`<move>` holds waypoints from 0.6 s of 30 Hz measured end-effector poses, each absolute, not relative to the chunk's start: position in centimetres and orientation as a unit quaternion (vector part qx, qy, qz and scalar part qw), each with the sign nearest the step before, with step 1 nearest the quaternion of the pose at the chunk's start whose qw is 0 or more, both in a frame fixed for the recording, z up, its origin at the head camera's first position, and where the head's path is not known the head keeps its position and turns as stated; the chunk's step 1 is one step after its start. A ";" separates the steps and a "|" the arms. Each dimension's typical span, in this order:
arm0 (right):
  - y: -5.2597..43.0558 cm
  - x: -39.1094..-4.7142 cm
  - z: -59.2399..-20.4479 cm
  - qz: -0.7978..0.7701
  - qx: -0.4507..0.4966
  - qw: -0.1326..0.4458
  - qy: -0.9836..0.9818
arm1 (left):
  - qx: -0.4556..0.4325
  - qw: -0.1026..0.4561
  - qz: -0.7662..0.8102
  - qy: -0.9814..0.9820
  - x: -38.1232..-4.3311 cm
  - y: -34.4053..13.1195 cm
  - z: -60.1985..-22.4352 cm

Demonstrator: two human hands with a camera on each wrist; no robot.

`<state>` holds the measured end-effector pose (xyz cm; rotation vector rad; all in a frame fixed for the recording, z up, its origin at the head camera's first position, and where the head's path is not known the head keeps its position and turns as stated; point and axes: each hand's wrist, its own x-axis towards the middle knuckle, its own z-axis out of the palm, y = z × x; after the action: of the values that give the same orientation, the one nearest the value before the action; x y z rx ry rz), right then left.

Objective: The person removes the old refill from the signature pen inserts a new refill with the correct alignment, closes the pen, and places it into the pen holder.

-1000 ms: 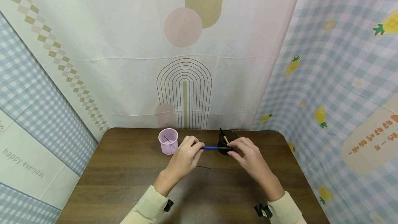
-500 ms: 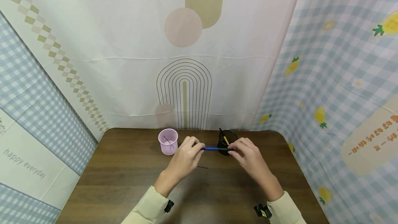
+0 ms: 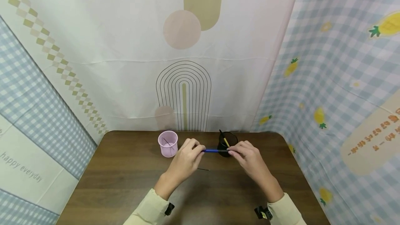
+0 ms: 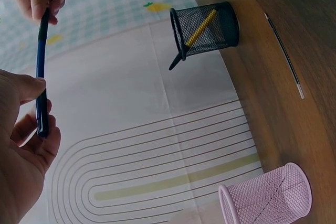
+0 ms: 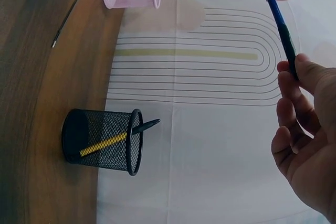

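Note:
A blue pen (image 3: 211, 151) with a dark grip section is held level above the table, one end in each hand. My left hand (image 3: 187, 155) pinches its blue end between thumb and fingers. At the dark end, my right hand (image 3: 248, 155) pinches it between thumb and forefinger. Behind the right hand stands a black mesh pen cup (image 5: 105, 140), with a yellow and black pen (image 5: 107, 142) leaning in it. A thin pen refill (image 4: 285, 56) lies on the table below the hands. Left of the left hand is a pink mesh cup (image 3: 168, 144) with a thin dark refill (image 3: 167, 142) inside.
The brown wooden table (image 3: 118, 180) has both cups near its back edge. A printed cloth (image 3: 131, 79) hangs right behind it, and a blue checked cloth (image 3: 312, 114) hangs along the right side.
The right hand's fingertips have shifted slightly on the pen's dark end, and the pen now sits a little lower in view. The left hand keeps its grip; the cups and loose refill stay put.

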<state>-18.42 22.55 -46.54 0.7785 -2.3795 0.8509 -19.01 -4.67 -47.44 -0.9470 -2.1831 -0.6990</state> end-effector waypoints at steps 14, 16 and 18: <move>22.6 -18.2 -46.5 0.308 0.276 0.241 -0.878 | -0.348 0.316 -0.273 -0.840 -18.9 -4.9 -47.3; 22.5 -18.2 -46.5 0.310 0.281 0.251 -0.873 | -0.348 0.313 -0.275 -0.840 -18.9 -4.9 -47.3; 22.5 -18.3 -46.6 0.311 0.285 0.261 -0.868 | -0.349 0.313 -0.277 -0.839 -19.0 -4.9 -47.3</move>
<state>-18.33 22.51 -46.55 0.7722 -2.3515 0.8413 -18.96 -4.88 -47.35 -0.9196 -2.2118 -0.7304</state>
